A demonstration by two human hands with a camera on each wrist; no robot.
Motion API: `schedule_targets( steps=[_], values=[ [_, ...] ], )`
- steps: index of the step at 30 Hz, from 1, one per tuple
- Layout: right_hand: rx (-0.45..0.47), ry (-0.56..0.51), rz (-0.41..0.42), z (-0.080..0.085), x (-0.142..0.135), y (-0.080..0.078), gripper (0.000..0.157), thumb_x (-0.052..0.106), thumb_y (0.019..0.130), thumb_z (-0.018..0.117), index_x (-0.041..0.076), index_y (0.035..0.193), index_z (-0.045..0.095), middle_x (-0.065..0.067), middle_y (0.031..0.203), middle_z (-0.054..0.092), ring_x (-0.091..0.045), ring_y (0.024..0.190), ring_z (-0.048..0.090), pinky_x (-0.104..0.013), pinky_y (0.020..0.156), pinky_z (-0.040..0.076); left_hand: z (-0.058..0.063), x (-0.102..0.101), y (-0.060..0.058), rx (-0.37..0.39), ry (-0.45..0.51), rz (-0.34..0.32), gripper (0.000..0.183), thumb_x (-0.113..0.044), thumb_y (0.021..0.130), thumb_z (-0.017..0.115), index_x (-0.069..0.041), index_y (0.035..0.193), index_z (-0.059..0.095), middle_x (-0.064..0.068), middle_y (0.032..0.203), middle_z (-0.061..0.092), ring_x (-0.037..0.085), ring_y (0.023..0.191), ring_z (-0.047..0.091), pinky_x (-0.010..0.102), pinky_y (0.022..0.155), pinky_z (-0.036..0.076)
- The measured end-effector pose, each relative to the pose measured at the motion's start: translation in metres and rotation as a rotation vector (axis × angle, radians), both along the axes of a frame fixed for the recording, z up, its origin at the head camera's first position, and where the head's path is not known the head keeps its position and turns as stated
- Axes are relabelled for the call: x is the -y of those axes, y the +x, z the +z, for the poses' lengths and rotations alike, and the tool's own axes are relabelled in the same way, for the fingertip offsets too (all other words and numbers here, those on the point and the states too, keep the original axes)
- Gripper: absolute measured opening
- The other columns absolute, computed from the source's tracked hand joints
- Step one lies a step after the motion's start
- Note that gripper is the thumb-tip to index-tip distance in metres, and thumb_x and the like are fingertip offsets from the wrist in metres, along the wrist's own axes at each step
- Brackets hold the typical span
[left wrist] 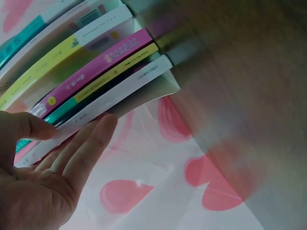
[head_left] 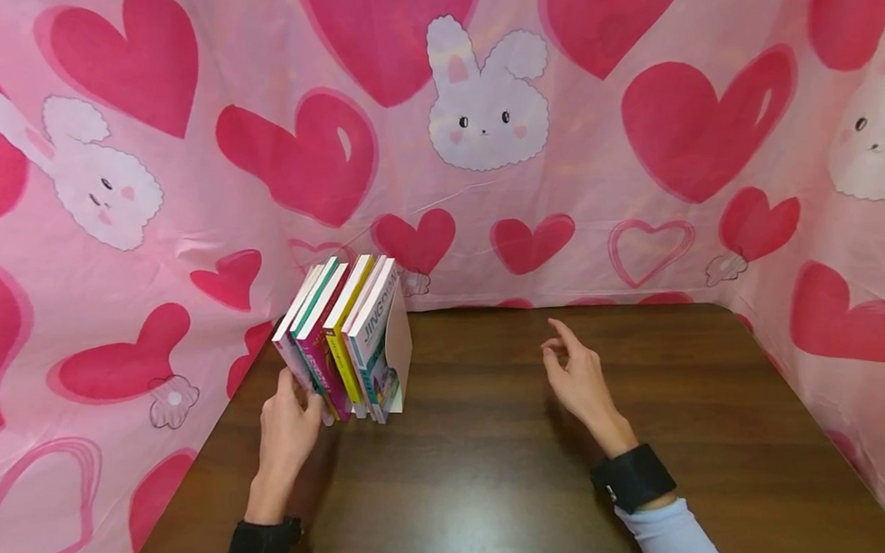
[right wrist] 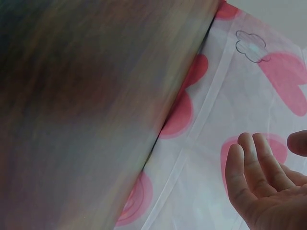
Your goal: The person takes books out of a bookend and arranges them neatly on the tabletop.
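Note:
Several books stand upright in a row, leaning a little, at the table's left in the head view. Among them are a magenta-spined book (head_left: pixel 323 362), a yellow-spined book (head_left: pixel 343 357) and, at the right end, a book lettered "JINGDIAN" (head_left: pixel 379 347) against a white book holder (head_left: pixel 401 345). My left hand (head_left: pixel 288 422) grips the pale-spined book (left wrist: pixel 120 88) at the left end, thumb across its spine and fingers along its outer side. My right hand (head_left: pixel 579 382) hovers over the table at the right, fingers loosely bent and holding nothing.
The brown wooden table (head_left: pixel 484 491) carries the row of books near its far left corner. Pink cloth (head_left: pixel 423 186) printed with hearts and rabbits hangs behind the table and along both sides. A black band circles each wrist.

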State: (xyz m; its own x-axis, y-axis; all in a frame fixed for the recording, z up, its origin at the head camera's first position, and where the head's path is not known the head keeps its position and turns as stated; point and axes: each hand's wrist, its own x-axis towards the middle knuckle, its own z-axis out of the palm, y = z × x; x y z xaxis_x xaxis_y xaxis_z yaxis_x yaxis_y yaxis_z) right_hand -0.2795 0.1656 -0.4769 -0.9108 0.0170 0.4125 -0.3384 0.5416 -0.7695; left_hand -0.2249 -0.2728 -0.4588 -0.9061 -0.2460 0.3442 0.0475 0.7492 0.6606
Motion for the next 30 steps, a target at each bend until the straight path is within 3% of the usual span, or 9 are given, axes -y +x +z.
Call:
schedule_targets(
  steps=[3, 7, 11, 14, 18, 27, 30],
  values=[
    [0.003, -0.005, 0.002, 0.0, -0.001, 0.0, 0.05, 0.007, 0.104, 0.06, 0.007, 0.153, 0.051, -0.02, 0.114, 0.074, -0.03, 0.094, 0.069, -0.053, 0.083, 0.057, 0.003, -0.002, 0.003, 0.02, -0.006, 0.021, 0.045, -0.011, 0.103, 0.061, 0.002, 0.143, 0.045, 0.031, 0.136, 0.062, 0.043, 0.1, 0.069, 0.055, 0.078, 0.06],
    [0.004, -0.003, 0.004, 0.0, -0.001, -0.001, 0.05, 0.006, 0.104, 0.06, 0.007, 0.153, 0.052, -0.019, 0.113, 0.074, -0.029, 0.094, 0.069, -0.053, 0.084, 0.057, 0.005, -0.003, 0.002, 0.03, 0.006, 0.023, 0.047, -0.014, 0.103, 0.061, 0.002, 0.143, 0.044, 0.03, 0.134, 0.064, 0.044, 0.103, 0.069, 0.059, 0.084, 0.058],
    [0.005, 0.006, 0.01, 0.0, 0.0, 0.0, 0.05, 0.007, 0.104, 0.06, 0.007, 0.153, 0.051, -0.018, 0.114, 0.074, -0.028, 0.091, 0.068, -0.048, 0.08, 0.056, 0.003, -0.002, -0.003, 0.059, 0.037, -0.015, 0.052, -0.016, 0.103, 0.063, 0.002, 0.147, 0.04, 0.029, 0.132, 0.064, 0.042, 0.099, 0.069, 0.056, 0.083, 0.06],
    [0.012, 0.005, 0.013, 0.0, 0.001, 0.001, 0.05, 0.009, 0.104, 0.06, 0.007, 0.154, 0.051, -0.018, 0.114, 0.074, -0.028, 0.092, 0.068, -0.049, 0.081, 0.056, 0.0, 0.0, -0.005, 0.073, 0.037, -0.037, 0.054, -0.016, 0.104, 0.062, 0.003, 0.148, 0.039, 0.031, 0.131, 0.063, 0.04, 0.093, 0.068, 0.048, 0.074, 0.061],
    [0.024, 0.018, 0.005, -0.002, 0.001, 0.003, 0.05, 0.009, 0.105, 0.059, 0.006, 0.154, 0.05, -0.017, 0.114, 0.074, -0.028, 0.092, 0.067, -0.049, 0.081, 0.056, -0.005, 0.003, -0.004, 0.053, 0.022, -0.051, 0.049, -0.013, 0.104, 0.061, 0.005, 0.146, 0.042, 0.032, 0.128, 0.065, 0.039, 0.09, 0.067, 0.042, 0.069, 0.057],
    [0.03, 0.02, 0.009, -0.001, 0.001, 0.004, 0.049, 0.008, 0.105, 0.058, 0.007, 0.154, 0.05, -0.016, 0.114, 0.074, -0.028, 0.095, 0.068, -0.049, 0.083, 0.056, -0.006, 0.003, 0.008, 0.047, 0.023, -0.046, 0.052, -0.01, 0.103, 0.062, 0.006, 0.149, 0.042, 0.033, 0.135, 0.062, 0.048, 0.108, 0.07, 0.06, 0.085, 0.059],
    [0.03, 0.017, 0.012, 0.001, 0.002, 0.004, 0.049, 0.007, 0.105, 0.058, 0.007, 0.154, 0.05, -0.018, 0.114, 0.074, -0.03, 0.095, 0.068, -0.05, 0.082, 0.055, -0.007, 0.002, 0.012, 0.02, 0.005, -0.023, 0.05, -0.009, 0.102, 0.063, 0.007, 0.146, 0.045, 0.033, 0.129, 0.065, 0.048, 0.103, 0.071, 0.061, 0.083, 0.059]
  ],
)
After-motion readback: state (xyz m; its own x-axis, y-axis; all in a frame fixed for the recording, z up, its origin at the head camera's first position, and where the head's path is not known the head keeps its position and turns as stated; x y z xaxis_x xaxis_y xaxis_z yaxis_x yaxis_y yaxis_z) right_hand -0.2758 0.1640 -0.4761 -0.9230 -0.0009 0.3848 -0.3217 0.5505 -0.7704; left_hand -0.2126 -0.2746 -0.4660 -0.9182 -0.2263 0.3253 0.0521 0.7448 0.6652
